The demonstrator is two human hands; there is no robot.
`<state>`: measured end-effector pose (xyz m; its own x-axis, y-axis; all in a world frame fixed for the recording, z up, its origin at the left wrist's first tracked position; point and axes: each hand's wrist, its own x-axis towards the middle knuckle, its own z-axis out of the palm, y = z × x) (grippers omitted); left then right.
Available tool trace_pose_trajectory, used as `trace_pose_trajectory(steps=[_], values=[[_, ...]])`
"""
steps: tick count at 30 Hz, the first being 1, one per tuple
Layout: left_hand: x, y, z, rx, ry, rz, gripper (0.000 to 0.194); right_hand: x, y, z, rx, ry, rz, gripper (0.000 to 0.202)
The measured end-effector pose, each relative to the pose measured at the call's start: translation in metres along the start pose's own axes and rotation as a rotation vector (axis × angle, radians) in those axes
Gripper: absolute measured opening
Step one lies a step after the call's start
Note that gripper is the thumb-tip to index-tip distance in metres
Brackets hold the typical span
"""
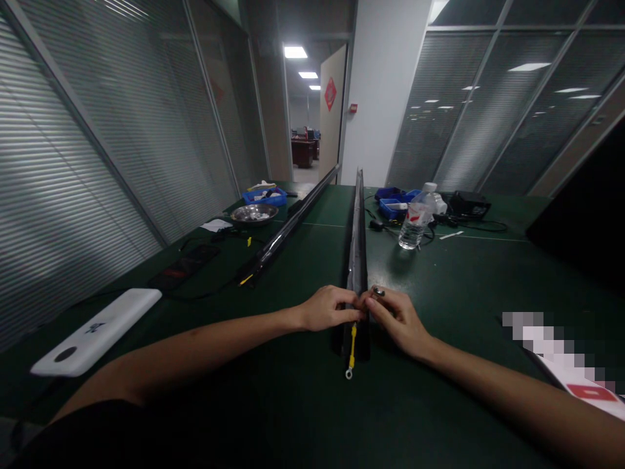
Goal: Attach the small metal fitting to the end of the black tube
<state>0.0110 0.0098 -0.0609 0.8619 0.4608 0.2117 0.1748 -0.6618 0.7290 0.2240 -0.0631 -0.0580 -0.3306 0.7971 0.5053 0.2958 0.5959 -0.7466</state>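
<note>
Both bare forearms angle inward, the left forearm (209, 345) from a dark sleeve (97, 433), the right forearm (508, 384) from the opposite side. The left grip (328, 309) has its thumb stretched below bent fingers; the right grip (398, 320) curls, thumb drawn toward forefinger, the two sets of fingertips close together.

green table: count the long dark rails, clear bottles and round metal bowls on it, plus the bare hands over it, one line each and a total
Long dark rails: 2
Clear bottle: 1
Round metal bowl: 1
Bare hands: 2
Total: 6
</note>
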Motion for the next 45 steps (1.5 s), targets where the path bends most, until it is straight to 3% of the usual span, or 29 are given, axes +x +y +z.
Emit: trace_pose_trajectory(steps=[8, 17, 45], values=[[-0.0004, -0.0005, 0.0, 0.015, 0.0, -0.007, 0.027, 0.0006, -0.0025, -0.0039, 0.008, -0.028, -0.073, 0.029], [-0.0006, 0.004, -0.0004, 0.026, 0.02, 0.018, 0.025, -0.0028, -0.0008, -0.0009, 0.034, 0.097, -0.008, 0.031], [-0.0011, 0.003, 0.0014, 0.034, 0.027, 0.016, 0.032, -0.0046, 0.0054, 0.0019, 0.127, 0.055, -0.001, 0.025]])
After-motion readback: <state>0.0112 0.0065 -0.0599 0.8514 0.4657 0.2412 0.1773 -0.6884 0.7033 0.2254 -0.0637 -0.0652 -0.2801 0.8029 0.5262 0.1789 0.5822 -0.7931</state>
